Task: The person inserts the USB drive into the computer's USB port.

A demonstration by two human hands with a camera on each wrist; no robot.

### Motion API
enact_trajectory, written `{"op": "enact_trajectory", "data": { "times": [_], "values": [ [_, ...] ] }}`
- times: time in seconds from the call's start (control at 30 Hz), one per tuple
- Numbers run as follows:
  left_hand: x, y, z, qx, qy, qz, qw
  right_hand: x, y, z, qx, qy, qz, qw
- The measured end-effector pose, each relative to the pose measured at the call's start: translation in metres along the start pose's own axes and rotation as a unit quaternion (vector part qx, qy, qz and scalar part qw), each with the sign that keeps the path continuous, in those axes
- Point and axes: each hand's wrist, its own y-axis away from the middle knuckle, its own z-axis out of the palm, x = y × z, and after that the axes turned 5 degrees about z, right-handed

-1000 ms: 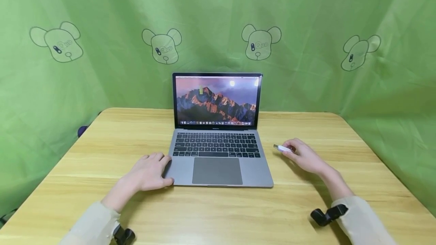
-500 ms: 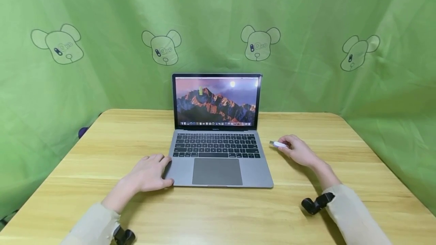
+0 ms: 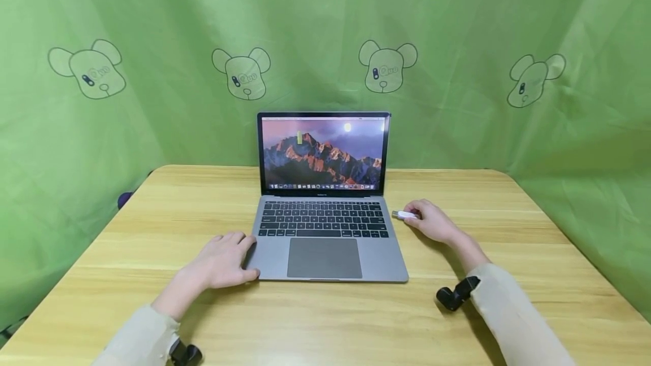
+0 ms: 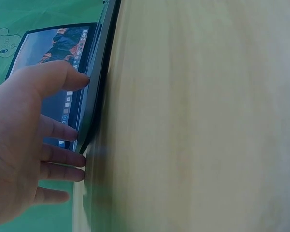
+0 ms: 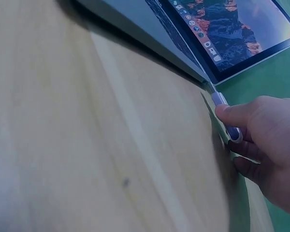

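Note:
An open laptop point(image 3: 324, 257) with a lit mountain wallpaper stands on the wooden table. My left hand point(image 3: 224, 261) rests at its front left corner, with the thumb on the front edge and the index finger along the left side. In the left wrist view those fingers point(image 4: 60, 130) are fairly straight. My right hand point(image 3: 431, 222) pinches a white and purple USB flash drive point(image 3: 406, 215) between thumb and fingers. The metal plug points left, close to the laptop's right side, level with the keyboard. In the right wrist view the flash drive point(image 5: 223, 107) overlaps the laptop's rear corner.
The wooden table point(image 3: 325, 321) has rounded far corners. Behind it hangs a green curtain point(image 3: 315, 16) with printed bear heads, which also closes off both sides. A black wrist camera point(image 3: 458, 293) hangs from the right sleeve.
My right hand has moved left with the flash drive, bringing its plug near the laptop's right edge. The left hand stays at the laptop's corner.

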Motion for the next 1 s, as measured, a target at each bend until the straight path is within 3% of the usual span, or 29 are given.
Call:
{"op": "enact_trajectory", "data": {
  "times": [0.4,1.0],
  "values": [
    [-0.001,0.000,0.001,0.004,-0.003,0.002,1.0000,-0.006,-0.011,0.001,0.012,-0.004,0.019,0.9997],
    [-0.003,-0.001,0.004,0.003,-0.004,0.005,1.0000,0.001,-0.017,0.005,0.002,0.009,-0.018,0.9998]
  ]
}}
